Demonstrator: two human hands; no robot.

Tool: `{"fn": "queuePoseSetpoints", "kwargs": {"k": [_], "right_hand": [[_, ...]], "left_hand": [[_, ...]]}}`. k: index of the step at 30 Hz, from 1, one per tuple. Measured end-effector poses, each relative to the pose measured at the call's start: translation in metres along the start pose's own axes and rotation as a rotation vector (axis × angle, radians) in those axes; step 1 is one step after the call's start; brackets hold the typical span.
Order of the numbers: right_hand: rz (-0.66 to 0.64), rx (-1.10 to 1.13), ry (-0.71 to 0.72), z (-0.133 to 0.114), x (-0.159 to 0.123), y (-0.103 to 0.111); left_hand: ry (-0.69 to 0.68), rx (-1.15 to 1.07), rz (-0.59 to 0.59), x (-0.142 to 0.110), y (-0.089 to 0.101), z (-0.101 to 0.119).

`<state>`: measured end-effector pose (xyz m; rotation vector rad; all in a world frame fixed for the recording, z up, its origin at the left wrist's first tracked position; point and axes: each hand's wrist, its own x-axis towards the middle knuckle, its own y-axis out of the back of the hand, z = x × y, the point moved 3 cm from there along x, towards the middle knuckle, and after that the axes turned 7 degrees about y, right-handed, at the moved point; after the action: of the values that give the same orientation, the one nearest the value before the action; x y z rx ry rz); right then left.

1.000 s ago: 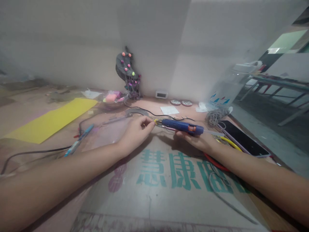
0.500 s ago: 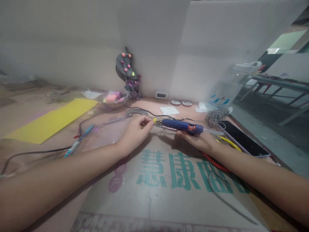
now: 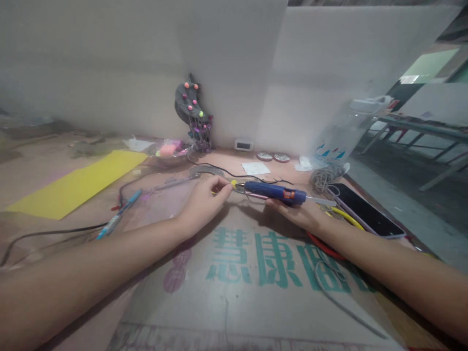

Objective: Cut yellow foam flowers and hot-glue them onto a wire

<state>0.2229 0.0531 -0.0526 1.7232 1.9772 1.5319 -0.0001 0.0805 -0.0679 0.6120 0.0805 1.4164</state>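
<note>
In my right hand (image 3: 292,208) is a blue glue gun (image 3: 270,190), lying nearly level with its nozzle pointing left. A clear glue stick (image 3: 321,200) juts from its back end. My left hand (image 3: 208,200) pinches a small yellow piece (image 3: 233,183) between thumb and fingertips. The nozzle tip is at the yellow piece; whether they touch I cannot tell. Both hands are above a cardboard sheet (image 3: 234,302) printed with green characters. Behind them a grey crescent-shaped ornament (image 3: 186,105) with coloured balls leans on the wall.
Left lie a yellow sheet (image 3: 80,185), a blue pen (image 3: 119,214) and a black cable (image 3: 54,233). At right are grey yarn (image 3: 323,179), a phone (image 3: 367,209) and a clear bottle (image 3: 343,129). A small digital display (image 3: 243,145) stands by the wall.
Almost nothing differs. The view has shifted slightly; both hands keep the same hold, with the glue gun's nozzle still at the yellow piece.
</note>
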Motion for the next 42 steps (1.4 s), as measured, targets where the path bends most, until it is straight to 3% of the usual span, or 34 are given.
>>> {"fn": "queuePoseSetpoints", "kwargs": {"k": [24,42], "right_hand": [[0.028,-0.057,-0.064,0.0028,0.0001,-0.0018],[0.065,-0.064,-0.033,0.0011,-0.0008,0.0007]], "left_hand": [[-0.016,-0.010,-0.021,-0.0008,0.0012,0.0041],[0.010,-0.003,-0.001,0.0007,0.0004,0.0008]]}}
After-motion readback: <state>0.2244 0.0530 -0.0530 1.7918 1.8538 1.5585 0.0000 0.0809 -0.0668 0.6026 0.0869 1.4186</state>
